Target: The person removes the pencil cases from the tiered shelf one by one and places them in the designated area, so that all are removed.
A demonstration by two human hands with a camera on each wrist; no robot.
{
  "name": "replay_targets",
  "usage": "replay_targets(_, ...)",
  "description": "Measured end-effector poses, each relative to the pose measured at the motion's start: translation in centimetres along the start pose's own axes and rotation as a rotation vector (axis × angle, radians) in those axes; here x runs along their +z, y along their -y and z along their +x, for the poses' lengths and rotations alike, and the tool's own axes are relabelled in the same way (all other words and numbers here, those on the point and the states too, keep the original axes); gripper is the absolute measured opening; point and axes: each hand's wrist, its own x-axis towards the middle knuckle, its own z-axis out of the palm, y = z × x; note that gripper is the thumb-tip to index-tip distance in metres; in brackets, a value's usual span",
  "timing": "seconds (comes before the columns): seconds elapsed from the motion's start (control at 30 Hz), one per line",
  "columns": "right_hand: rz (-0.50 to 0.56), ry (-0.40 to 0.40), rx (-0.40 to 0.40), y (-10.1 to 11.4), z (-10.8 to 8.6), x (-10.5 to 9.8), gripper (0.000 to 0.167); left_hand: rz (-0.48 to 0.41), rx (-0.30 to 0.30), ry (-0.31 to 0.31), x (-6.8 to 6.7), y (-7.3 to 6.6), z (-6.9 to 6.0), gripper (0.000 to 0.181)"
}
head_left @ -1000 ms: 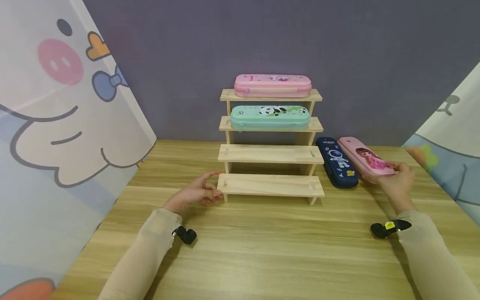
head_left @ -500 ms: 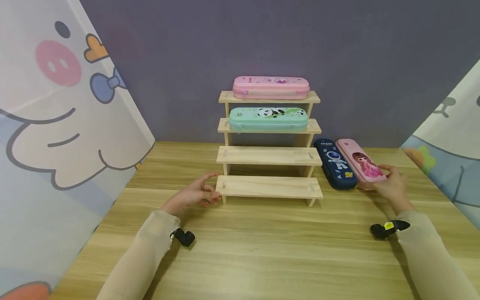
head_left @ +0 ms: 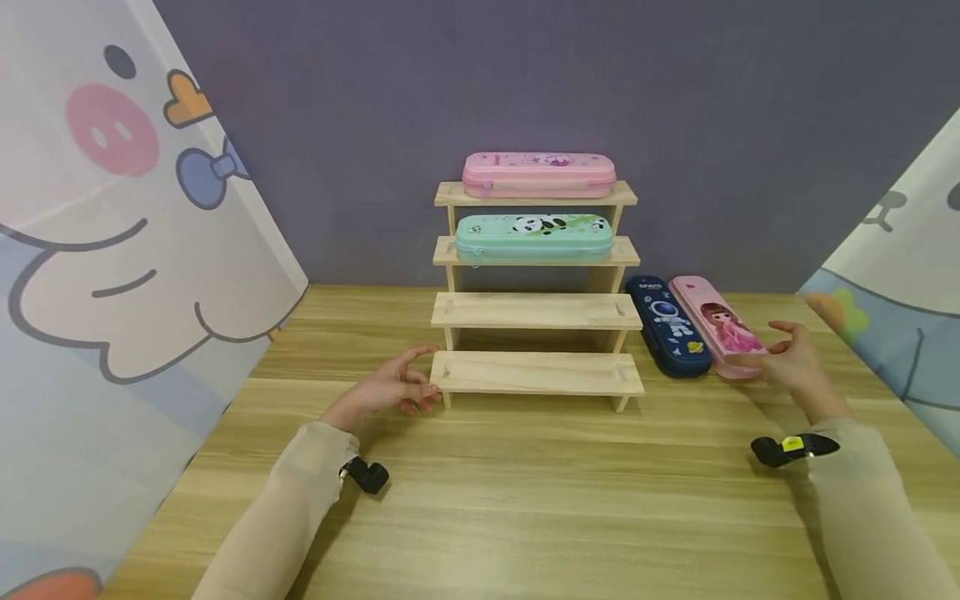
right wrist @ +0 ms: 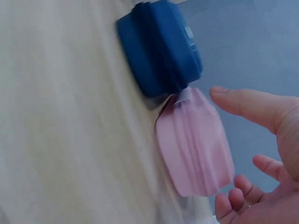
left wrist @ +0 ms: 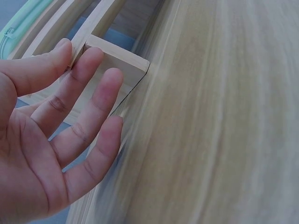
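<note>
Head view: four-step wooden display stand (head_left: 536,310) on a wood-grain table (head_left: 525,500), with a grey wall (head_left: 375,167) behind.
Top step (head_left: 446,193): pink zipped pencil case (head_left: 538,177), laid lengthwise.
Second step down (head_left: 627,250): mint panda pencil case (head_left: 534,242), also lengthwise.
Navy astronaut pencil case (head_left: 667,327): flat on the table, just beside the stand's right end.
Pink doll-print pencil case (head_left: 712,321): flat on the table, right of the navy one, seemingly touching it.
Right hand (head_left: 802,371): at the doll-print case's near end, thumb and fingers spread, nothing grasped; fingertip contact too blurred to confirm.
Left hand (head_left: 386,390): at the left end of the bottom step (head_left: 536,371), fingers loosely bent; cannot tell whether pinching the board.
Doll-print risk: slipping or skewing, from a shallow hold on smooth sides at one end only.
Navy risk: getting shoved into the stand, from too hard a sideways push.
Stand risk: sliding or jolting the upper cases, from a heavy left-hand lean.
</note>
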Motion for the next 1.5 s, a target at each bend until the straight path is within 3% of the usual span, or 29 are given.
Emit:
replay_targets(0.27, 0.022, 0.068, -0.003, 1.8, -0.1, -0.4, 0.097, 0.001, 0.002, 0.004, -0.1, 0.0, 0.0, 0.077)
replay_targets(0.63, 0.08, 0.099, -0.178, 6.6, 0.0, 1.5, 0.082, -0.018, 0.008, 0.019, -0.3, 0.2, -0.4, 0.079)
replay_targets(0.83, 0.08, 0.1, -0.221, 9.4, 0.0, 2.1, 0.083, -0.014, 0.005, 0.014, -0.2, 0.0, -0.3, 0.077)
replay_targets(1.2, 0.234, 0.084, -0.313, 12.6, -0.4, 2.7, 0.072, -0.039, 0.013, 0.026, 0.1, 0.5, -0.2, 0.078)
replay_targets(1.4, 0.244, 0.083, -0.333, 14.7, -0.2, 2.8, 0.074, -0.046, 0.013, 0.021, 0.1, 0.4, -0.2, 0.079)
replay_targets(1.5, 0.347, 0.125, -0.34, 15.9, -0.2, 3.3, 0.063, -0.035, 0.011, 0.014, 0.0, 0.2, -0.1, 0.079)
